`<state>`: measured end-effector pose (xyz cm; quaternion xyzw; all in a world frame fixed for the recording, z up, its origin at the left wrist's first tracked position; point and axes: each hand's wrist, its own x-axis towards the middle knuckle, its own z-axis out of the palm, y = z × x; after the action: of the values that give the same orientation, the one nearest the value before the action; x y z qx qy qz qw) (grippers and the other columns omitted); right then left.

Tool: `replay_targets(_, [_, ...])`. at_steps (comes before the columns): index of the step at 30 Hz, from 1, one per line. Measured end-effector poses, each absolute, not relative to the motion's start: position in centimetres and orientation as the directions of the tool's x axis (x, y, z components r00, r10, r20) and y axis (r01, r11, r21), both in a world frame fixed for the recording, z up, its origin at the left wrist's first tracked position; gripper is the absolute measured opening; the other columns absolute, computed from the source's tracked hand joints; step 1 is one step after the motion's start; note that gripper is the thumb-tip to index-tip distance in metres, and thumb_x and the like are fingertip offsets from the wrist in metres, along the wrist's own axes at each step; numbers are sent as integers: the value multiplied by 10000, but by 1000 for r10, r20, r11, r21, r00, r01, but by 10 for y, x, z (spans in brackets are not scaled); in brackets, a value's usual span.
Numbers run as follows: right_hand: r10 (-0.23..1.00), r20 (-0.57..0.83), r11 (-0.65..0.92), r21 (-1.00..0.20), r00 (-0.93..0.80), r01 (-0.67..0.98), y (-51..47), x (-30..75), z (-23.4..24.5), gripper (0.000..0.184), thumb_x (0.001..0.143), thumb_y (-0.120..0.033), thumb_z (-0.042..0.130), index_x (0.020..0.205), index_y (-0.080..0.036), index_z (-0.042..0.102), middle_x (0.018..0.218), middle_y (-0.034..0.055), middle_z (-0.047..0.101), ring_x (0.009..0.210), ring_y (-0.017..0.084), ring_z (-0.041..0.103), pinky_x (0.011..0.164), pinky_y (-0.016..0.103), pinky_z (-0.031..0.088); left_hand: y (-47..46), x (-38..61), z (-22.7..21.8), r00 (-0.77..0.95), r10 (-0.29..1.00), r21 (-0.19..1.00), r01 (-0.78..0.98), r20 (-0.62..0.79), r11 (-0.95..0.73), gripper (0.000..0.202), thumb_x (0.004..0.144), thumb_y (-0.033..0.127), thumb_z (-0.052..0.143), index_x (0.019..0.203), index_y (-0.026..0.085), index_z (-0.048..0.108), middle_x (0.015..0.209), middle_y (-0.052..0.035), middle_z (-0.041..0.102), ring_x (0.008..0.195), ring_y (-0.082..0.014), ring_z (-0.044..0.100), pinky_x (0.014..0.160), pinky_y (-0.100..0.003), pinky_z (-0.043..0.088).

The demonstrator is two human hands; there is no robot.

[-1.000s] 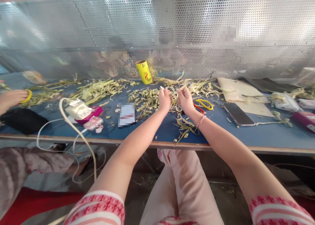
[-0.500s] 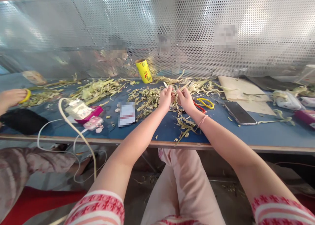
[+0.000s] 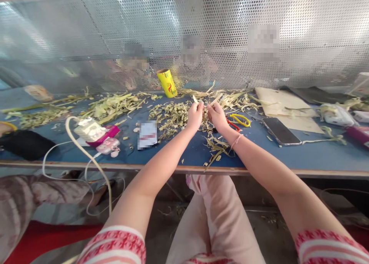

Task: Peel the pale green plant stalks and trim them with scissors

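Observation:
My left hand (image 3: 195, 115) is closed in a pinch over the middle of the table, with the pale end of a dry plant strip (image 3: 195, 99) sticking up past the thumb. Close beside it, my right hand (image 3: 217, 116) pinches another pale strip end (image 3: 216, 99). Whether both ends belong to one strip is hidden by the fingers. Under and behind the hands lies a heap of short, curled, greenish plant pieces (image 3: 175, 116). A tool with yellow and red loop handles (image 3: 241, 120) lies just right of my right hand, its other end out of sight.
A yellow tube (image 3: 167, 84) stands tilted by the perforated metal screen (image 3: 225, 37). Left are a white packet (image 3: 147, 135), a charger with cables (image 3: 91, 130) and a black pouch (image 3: 27, 144). A phone (image 3: 281, 132) and brown card (image 3: 276, 102) lie right. A co-worker sits left.
My two hands keep their pinch and have drawn slightly apart. At the left edge, the co-worker's hand with the yellow loop has moved left and down, mostly out of view.

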<state>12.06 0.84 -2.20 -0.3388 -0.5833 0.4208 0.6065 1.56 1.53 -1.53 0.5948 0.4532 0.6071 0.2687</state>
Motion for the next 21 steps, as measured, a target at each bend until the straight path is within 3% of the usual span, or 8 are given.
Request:
replay_targets(12, [904, 420, 426, -896, 73, -127, 3, 124, -16, 362, 768, -522, 614, 711, -227, 411, 537, -73, 359, 443, 62, 271, 422, 225, 216, 4, 16, -10, 60, 907, 902, 96, 416, -420, 328, 863, 493, 528, 742, 188, 525, 472, 51, 372, 449, -91, 401, 481, -231, 321])
replay_targets(21, [932, 361, 358, -915, 21, -186, 1, 123, -10, 359, 776, -530, 611, 758, -253, 383, 469, -103, 254, 361, 67, 226, 376, 236, 161, 14, 15, -15, -105, 917, 923, 58, 384, -380, 365, 867, 557, 479, 821, 197, 520, 494, 71, 346, 424, -77, 377, 470, -221, 323])
